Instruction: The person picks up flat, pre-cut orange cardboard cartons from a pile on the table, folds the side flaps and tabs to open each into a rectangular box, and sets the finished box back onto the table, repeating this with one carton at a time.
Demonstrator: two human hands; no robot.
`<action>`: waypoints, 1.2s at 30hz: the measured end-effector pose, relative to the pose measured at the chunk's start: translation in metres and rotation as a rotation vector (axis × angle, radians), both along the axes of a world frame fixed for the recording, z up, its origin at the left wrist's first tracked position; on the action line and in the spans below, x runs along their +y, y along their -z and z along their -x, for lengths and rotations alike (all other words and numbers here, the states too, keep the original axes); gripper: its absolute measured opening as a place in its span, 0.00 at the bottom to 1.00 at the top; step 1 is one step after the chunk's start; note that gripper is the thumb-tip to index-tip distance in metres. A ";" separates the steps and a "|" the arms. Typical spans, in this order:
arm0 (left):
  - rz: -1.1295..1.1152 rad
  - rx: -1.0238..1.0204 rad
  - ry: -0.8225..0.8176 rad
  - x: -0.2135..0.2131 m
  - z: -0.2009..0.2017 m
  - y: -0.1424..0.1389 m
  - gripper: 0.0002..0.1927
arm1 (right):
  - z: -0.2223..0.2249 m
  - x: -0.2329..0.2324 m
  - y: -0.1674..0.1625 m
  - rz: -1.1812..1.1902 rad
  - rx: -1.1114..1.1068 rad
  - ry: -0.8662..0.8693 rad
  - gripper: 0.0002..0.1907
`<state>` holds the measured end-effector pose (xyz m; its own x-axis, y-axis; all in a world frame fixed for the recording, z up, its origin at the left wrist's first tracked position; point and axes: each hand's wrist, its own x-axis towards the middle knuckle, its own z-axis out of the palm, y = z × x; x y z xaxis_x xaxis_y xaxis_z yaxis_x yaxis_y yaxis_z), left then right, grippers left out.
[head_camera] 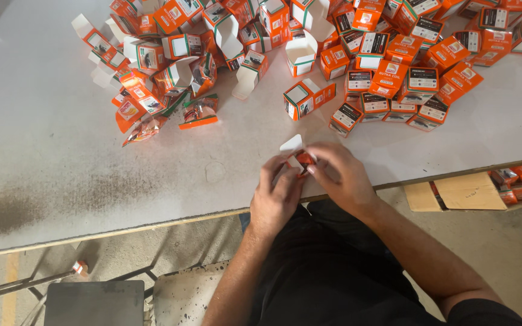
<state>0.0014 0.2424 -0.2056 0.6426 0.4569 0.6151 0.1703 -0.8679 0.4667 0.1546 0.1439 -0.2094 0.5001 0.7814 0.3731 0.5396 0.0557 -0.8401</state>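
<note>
Hands (306, 178) of yours pinch one small orange box (302, 158) together near the table (61, 151) edge, steadying its open flap.

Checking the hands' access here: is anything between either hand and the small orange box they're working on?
Nothing visible. The left hand and right hand both already touch the small orange box near the table edge, its white flap up. The heaps of orange boxes lie farther back.

Many small orange boxes (394, 78) are piled on the white table (49, 139), some opened. A cardboard carton (472, 192) is seen below the edge.
</note>
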 end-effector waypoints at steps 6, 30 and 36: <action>0.193 -0.040 0.137 0.007 0.001 -0.002 0.18 | -0.004 0.001 0.002 -0.109 -0.260 -0.125 0.16; 0.294 -0.006 0.201 0.012 0.002 0.005 0.31 | -0.005 -0.004 0.004 -0.117 -0.216 -0.218 0.19; 0.242 -0.001 0.224 0.012 0.004 0.002 0.26 | -0.007 -0.005 0.010 -0.140 -0.191 -0.213 0.15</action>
<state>-0.0022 0.2541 -0.2079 0.7430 0.4374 0.5067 -0.0127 -0.7477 0.6640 0.1615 0.1389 -0.2190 0.2416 0.7954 0.5558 0.6505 0.2922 -0.7010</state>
